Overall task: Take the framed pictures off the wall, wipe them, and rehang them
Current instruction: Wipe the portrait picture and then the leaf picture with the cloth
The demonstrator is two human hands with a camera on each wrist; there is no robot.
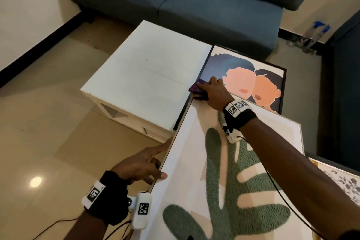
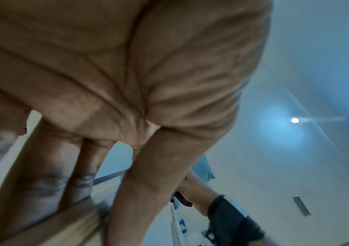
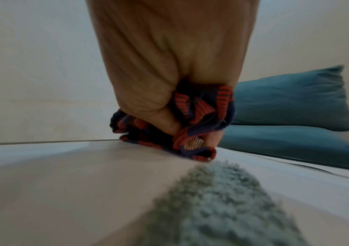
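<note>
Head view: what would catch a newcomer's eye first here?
The big green leaf picture fills the lower foreground, with the right hand pressing a striped cloth at its far corner. The left hand holds its left edge. Behind lies a picture of two faces on the white table.

Left hand (image 1: 139, 163) thumb and fingers clamped; right hand (image 1: 214, 91) fingers bunched, pressing down.

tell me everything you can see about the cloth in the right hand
The cloth is a small bunched rag, dark navy with red-orange stripes and ribbed like knit fabric. The right hand grips it, thumb and fingers curled round it, and presses it on the far left corner of the leaf picture, by its frame edge. Its folds bulge out around the fingers.
</note>
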